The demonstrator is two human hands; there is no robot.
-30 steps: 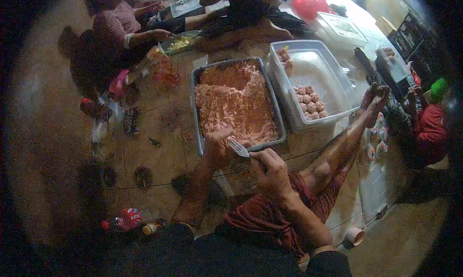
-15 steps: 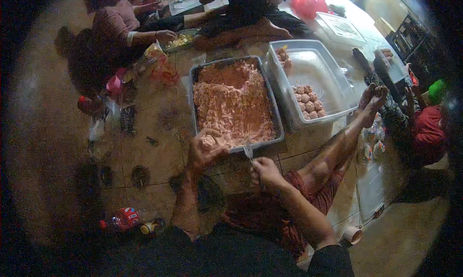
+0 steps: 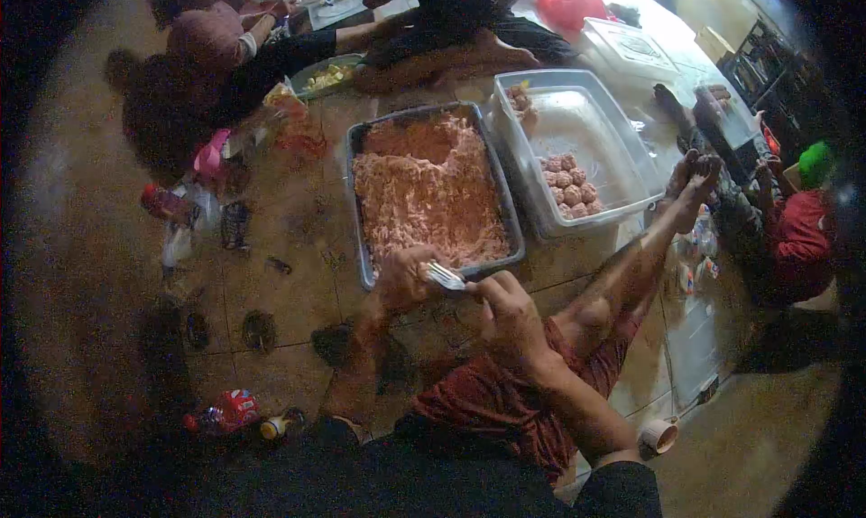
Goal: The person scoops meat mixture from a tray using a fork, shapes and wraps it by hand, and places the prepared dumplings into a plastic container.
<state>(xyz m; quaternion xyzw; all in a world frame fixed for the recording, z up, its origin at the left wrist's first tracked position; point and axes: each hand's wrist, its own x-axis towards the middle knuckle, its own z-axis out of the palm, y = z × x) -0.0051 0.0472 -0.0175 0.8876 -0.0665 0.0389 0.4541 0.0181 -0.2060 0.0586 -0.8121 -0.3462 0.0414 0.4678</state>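
Observation:
My right hand (image 3: pixel 511 315) grips a metal fork (image 3: pixel 444 275), its tines pointing left and reaching my left hand. My left hand (image 3: pixel 400 279) is curled at the near edge of the dark tub, around a lump of pinkish meat mixture that its fingers mostly hide. The tub (image 3: pixel 511 191) holds a large mass of the same meat mixture (image 3: pixel 433 193), dug out lower at its far end. To its right stands a clear plastic bin (image 3: pixel 622 139) with a cluster of round meatballs (image 3: pixel 568 187) at the near end and more in the far left corner.
Two people sit at the far side, near a bowl of pale yellow pieces (image 3: pixel 329 78). Another person in red (image 3: pixel 803 238) is at the right. A red-labelled bottle (image 3: pixel 236 410) lies on the tiled floor at lower left; a cup (image 3: pixel 659 437) lies at lower right.
My left hand has turned and shifted slightly right, covering most of the lump. My right hand has raised the fork leftward, so its tines now meet my left hand.

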